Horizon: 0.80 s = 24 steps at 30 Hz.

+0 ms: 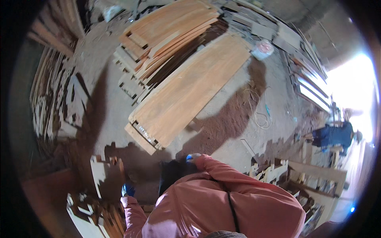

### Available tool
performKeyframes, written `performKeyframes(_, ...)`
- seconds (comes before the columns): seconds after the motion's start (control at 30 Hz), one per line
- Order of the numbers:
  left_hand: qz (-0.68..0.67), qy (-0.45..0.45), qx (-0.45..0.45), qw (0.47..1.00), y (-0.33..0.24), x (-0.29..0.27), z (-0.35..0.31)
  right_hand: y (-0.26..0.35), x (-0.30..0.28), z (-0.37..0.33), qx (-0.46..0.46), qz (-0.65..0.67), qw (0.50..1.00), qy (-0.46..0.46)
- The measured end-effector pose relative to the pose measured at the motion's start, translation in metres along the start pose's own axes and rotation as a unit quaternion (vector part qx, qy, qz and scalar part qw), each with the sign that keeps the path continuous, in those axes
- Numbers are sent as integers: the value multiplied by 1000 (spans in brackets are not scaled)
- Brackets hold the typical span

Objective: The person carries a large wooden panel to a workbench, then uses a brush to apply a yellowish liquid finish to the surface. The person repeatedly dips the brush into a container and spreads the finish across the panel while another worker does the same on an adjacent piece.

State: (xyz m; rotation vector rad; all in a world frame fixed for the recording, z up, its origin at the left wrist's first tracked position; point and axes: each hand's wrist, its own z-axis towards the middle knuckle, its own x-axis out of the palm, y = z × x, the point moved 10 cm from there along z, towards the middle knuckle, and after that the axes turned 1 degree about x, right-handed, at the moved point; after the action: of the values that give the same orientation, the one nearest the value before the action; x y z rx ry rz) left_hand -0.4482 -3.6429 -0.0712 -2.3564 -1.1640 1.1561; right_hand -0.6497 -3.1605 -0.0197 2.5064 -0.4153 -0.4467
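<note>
My left hand [127, 190], in a blue glove, is low at the left. Its fingers look closed around the lower end of a narrow reddish-brown wooden strip [122, 171], which points away from me. In a white and blue glove, my right hand [193, 157] is by my dark trouser leg; its fingers are too small to make out. Ahead of both hands lies a long, pale wooden panel [190, 89], set at a slant. A slot [143, 133] with bright bits in it is cut across its near end.
Beyond the panel lies a stack of similar boards [166, 27]. Wood offcuts [59, 99] lean at the left, and more timber pieces [317, 172] stand at the right. A looped cable [258, 119] and a plastic bag [262, 49] are on the floor. Another person [333, 135] is far right.
</note>
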Motion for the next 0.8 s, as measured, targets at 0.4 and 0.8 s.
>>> performKeyframes(0.4, -438, 125, -33, 890, -22, -47, 198, -129, 58, -62, 309, 190, 893, -265)
performKeyframes(0.8, -100, 75, -101, 987, 54, -296, 221, 105, 79, 72, -8, 438, 844, -310)
